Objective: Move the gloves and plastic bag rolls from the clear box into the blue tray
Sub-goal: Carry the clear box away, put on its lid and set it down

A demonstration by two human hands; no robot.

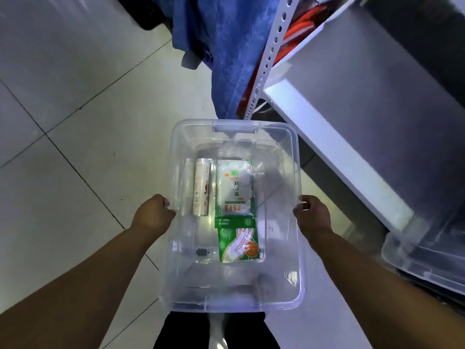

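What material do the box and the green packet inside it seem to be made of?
The box: clear, glossy hard plastic, probably; the floor shows through its walls. The green packet: thin printed plastic film, it seems; light glints on it.

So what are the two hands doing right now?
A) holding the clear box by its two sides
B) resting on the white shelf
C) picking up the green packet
A: the left hand and the right hand each curl round a side rim of the clear box.
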